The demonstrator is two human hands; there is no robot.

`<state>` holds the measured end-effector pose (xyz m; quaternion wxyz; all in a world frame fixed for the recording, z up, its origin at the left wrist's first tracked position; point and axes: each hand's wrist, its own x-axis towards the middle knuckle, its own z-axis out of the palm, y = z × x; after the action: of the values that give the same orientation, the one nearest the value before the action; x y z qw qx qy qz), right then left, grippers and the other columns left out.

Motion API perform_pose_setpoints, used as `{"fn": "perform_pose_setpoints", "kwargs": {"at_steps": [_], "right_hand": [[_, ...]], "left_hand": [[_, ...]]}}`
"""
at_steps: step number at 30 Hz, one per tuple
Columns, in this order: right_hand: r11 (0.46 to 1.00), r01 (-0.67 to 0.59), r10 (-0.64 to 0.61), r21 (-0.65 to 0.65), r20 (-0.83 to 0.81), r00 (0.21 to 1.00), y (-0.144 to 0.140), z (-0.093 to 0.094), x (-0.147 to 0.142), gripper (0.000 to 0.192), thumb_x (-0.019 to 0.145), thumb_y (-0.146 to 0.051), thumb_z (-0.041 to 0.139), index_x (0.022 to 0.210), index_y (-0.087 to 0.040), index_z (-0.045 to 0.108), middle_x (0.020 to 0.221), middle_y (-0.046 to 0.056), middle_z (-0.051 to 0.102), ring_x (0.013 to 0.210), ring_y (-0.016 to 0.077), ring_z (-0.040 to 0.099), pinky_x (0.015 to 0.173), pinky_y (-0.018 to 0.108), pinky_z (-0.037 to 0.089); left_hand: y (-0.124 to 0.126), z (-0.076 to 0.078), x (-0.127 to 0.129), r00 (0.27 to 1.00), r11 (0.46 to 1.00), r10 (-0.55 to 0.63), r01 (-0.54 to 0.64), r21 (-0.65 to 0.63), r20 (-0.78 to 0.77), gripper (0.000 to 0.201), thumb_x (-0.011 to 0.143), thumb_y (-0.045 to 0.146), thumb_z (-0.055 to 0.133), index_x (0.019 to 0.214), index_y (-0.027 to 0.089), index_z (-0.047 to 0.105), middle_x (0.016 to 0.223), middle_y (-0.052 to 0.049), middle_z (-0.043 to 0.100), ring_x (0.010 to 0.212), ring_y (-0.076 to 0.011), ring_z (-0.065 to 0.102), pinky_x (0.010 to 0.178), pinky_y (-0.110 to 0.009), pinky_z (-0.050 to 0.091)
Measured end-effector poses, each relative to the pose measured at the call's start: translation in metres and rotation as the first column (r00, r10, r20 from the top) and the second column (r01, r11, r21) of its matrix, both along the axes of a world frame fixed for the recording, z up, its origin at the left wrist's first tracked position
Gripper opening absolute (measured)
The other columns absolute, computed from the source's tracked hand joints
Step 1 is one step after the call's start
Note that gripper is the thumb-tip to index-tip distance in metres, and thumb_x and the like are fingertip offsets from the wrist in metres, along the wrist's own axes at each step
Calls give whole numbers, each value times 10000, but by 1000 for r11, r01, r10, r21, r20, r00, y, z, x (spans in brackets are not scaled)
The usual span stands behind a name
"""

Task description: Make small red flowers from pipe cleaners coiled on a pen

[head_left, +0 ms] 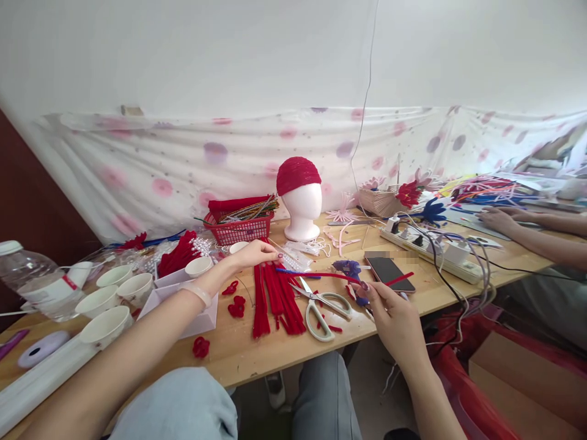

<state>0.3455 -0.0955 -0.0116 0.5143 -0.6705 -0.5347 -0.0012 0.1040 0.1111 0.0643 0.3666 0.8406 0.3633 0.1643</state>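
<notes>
While left hand [257, 252] fingers pinch nothing, right hand [389, 315] fingers grip red pipe cleaner [339, 276].

A long red pipe cleaner [330, 275] stretches nearly level between my hands, above the bench. A loose bundle of red pipe cleaners [275, 299] lies flat on the bench beneath, fanned toward me.

Red pipe cleaners [277, 299] lie on the pale wooden table [257, 351], beside scissors [323, 308] with cream handles. The white foam head [302, 211] wears a red cap [297, 174]; the basket [238, 229] is red. The backdrop cloth [183, 165] is white with pink and purple dots.
</notes>
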Motion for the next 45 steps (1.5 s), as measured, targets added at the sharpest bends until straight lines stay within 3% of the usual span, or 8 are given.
{"fn": "perform_pose_setpoints", "kwargs": {"at_steps": [8, 15, 21, 26, 33, 36, 40, 45], "right_hand": [[994, -86, 89, -65, 45, 995, 2, 18, 3, 365, 935, -440, 463, 815, -197, 707, 713, 74, 757, 657, 241, 703, 592, 287, 511], [971, -194, 204, -139, 65, 977, -3, 27, 12, 329, 937, -416, 480, 818, -210, 707, 792, 94, 792, 722, 256, 748, 641, 315, 562], [963, -207, 220, -171, 59, 974, -3, 28, 8, 329, 941, -429, 469, 836, -209, 690, 756, 78, 784, 710, 248, 749, 623, 315, 565], [959, -226, 234, -170, 31, 972, -5, 31, 5, 310, 929, -419, 487, 807, -209, 679, 720, 80, 777, 689, 249, 750, 597, 310, 566], [963, -229, 235, -142, 24, 972, -8, 33, 11, 316, 930, -417, 477, 782, -211, 666, 704, 72, 767, 685, 241, 748, 618, 300, 572], [965, -222, 229, -141, 38, 973, -8, 34, 9, 321, 936, -422, 479, 782, -211, 666, 708, 73, 767, 698, 243, 750, 615, 293, 565], [964, -230, 240, -137, 58, 969, -8, 35, -6, 292, 938, -413, 492, 831, -209, 672, 741, 80, 779, 690, 244, 748, 592, 288, 563], [957, -268, 283, -115, 143, 949, -8, 35, -31, 286, 946, -381, 492, 857, -205, 700, 732, 78, 780, 687, 248, 746, 566, 275, 546]], "left_hand": [[0, -15, 16, 999, 992, 14, -10, 123, -34, 529, 835, 585, 611, 537, 150, 642, 629, -46, 697, 640, -173, 624, 619, -260, 457], [7, -41, 31, 984, 949, 0, 57, 310, -178, 346, 952, 343, 610, 1254, 175, 588, 1263, -99, 616, 1061, -240, 641, 887, -452, 564], [3, -62, 42, 957, 902, -69, 180, 392, -280, 319, 961, 338, 594, 1242, 187, 601, 1278, -107, 613, 1067, -232, 637, 902, -445, 558], [-4, -63, 45, 962, 910, -29, 137, 391, -271, 317, 962, 342, 593, 1240, 191, 602, 1289, -104, 607, 1073, -229, 634, 907, -448, 557], [-15, -31, 28, 992, 973, 15, 14, 232, -122, 346, 974, 221, 440, 1287, 196, 585, 1076, -116, 683, 1020, -268, 641, 887, -381, 481], [-28, -20, 17, 995, 996, -66, 70, 54, -70, 400, 986, 357, 358, 1125, 145, 666, 764, -43, 617, 703, -189, 594, 659, -300, 462], [-53, -17, 7, 976, 957, -219, 210, -199, -21, 512, 891, 589, 488, 912, 126, 704, 560, 64, 353, 492, -103, 350, 496, -245, 322], [-72, -24, -4, 944, 881, -329, 322, -347, 40, 459, 763, 611, 669, 756, 153, 677, 558, 56, 407, 495, -86, 317, 472, -242, 238]]}}
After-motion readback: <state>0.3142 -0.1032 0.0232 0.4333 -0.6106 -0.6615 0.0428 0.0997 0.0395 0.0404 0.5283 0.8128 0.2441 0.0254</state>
